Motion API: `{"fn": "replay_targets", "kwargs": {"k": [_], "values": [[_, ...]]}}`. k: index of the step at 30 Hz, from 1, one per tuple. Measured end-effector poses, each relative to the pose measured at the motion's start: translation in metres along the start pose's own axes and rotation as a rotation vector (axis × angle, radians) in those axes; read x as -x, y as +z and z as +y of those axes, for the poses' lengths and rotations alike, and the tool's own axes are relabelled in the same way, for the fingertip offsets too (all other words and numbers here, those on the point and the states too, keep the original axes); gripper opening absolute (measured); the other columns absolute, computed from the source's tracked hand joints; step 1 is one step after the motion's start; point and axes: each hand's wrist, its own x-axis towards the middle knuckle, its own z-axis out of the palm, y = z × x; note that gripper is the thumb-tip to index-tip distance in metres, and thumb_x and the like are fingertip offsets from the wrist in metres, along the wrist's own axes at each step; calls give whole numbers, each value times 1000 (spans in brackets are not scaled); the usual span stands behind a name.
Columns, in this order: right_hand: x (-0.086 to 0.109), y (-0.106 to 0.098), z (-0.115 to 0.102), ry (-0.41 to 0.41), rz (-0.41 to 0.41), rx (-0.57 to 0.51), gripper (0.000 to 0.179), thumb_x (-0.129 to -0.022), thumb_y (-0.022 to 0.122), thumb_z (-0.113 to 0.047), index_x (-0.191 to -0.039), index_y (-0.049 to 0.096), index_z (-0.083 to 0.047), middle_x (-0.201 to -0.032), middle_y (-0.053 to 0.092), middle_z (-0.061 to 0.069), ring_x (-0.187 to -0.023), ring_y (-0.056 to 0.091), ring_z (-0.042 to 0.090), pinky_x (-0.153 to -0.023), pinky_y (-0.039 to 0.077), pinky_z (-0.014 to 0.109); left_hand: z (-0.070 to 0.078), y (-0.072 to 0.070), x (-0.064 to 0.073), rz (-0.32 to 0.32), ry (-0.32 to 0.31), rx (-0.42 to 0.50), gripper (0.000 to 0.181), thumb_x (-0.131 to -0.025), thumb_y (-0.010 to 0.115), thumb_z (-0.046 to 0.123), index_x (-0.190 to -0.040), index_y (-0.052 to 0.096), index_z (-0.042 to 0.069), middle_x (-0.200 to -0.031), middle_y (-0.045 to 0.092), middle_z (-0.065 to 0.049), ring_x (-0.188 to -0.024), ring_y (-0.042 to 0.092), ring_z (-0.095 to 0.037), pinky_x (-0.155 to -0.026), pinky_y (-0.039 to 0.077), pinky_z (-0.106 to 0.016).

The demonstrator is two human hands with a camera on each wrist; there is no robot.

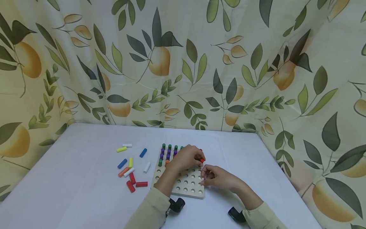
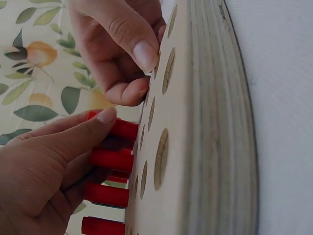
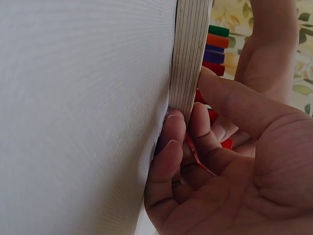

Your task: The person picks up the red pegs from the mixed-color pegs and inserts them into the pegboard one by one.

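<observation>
A wooden pegboard (image 1: 188,192) with rows of round holes lies on the white table. My left hand (image 1: 187,158) reaches over it and pinches a red peg (image 2: 125,129) between thumb and fingers, its lower end at the board. More red pegs (image 2: 108,195) stand in a line beside that one. At the board's right edge is my right hand (image 1: 220,176), which grips the layered edge (image 3: 188,54) with its thumb on the holed face and curled fingers against the side. Part of the far rows is hidden behind my left hand in the head view.
Loose pegs lie left of the board: red pegs (image 1: 141,184), blue pegs (image 1: 122,163), yellow pegs (image 1: 121,149), white pegs (image 1: 147,167) and an orange peg (image 1: 124,172). Purple pegs (image 1: 168,156) and green pegs (image 1: 170,147) stand in the board's far left part. A patterned curtain (image 1: 194,79) hangs behind.
</observation>
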Motion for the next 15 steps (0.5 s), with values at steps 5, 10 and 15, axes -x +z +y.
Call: {"fn": "replay_targets", "kwargs": {"k": [5, 10, 15], "values": [[-1, 0, 2, 10, -10, -6, 26, -91, 81, -15, -104, 61, -6, -93, 59, 5, -86, 53, 23, -71, 44, 29, 0, 2, 1, -5, 2, 6, 14, -88, 83, 4, -101, 81, 10, -85, 70, 11, -82, 61, -3, -81, 50, -22], [-2, -1, 3, 1, -13, -13, 26, -91, 81, -15, -104, 60, -6, -92, 58, 5, -84, 52, 23, -69, 43, 29, -2, 1, 1, -7, 2, 71, 19, -87, 81, -1, -104, 80, 6, -91, 74, 6, -83, 66, -2, -81, 52, -19], [-3, -2, 3, -12, -10, -14, 26, -91, 80, -14, -104, 60, -5, -91, 59, 6, -83, 53, 23, -68, 44, 28, -4, -1, 0, -15, 8, 100, 16, -88, 80, -2, -104, 80, 5, -92, 74, 5, -84, 67, -3, -81, 52, -19]]}}
